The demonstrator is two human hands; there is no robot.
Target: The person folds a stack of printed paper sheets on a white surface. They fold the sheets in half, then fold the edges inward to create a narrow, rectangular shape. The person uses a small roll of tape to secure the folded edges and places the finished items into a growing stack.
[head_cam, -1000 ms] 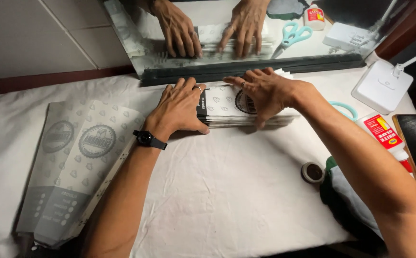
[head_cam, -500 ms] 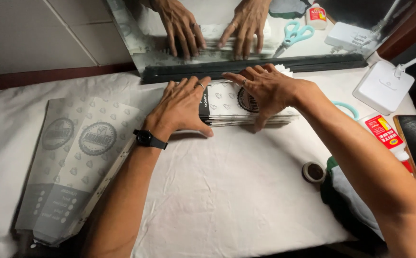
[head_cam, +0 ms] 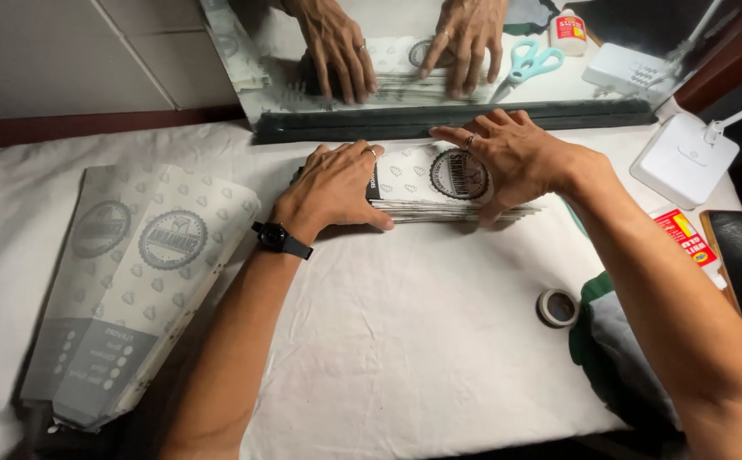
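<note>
Both our hands lie flat on a stack of folded paper bags (head_cam: 426, 183) at the far part of the white cloth (head_cam: 405, 341). Our left hand (head_cam: 337, 183), with a black wristwatch (head_cam: 279, 238), presses with fingers spread on the left end of the stack. Our right hand (head_cam: 507, 158) is also spread over the round printed emblem on its right end. Nearer to us, a tape roll (head_cam: 557, 307) lies at right, and a bigger pile of unfolded bags (head_cam: 132, 273) at left. Behind the stack stands a mirror (head_cam: 439, 60), and a white lamp base (head_cam: 684, 159) at far right.
</note>
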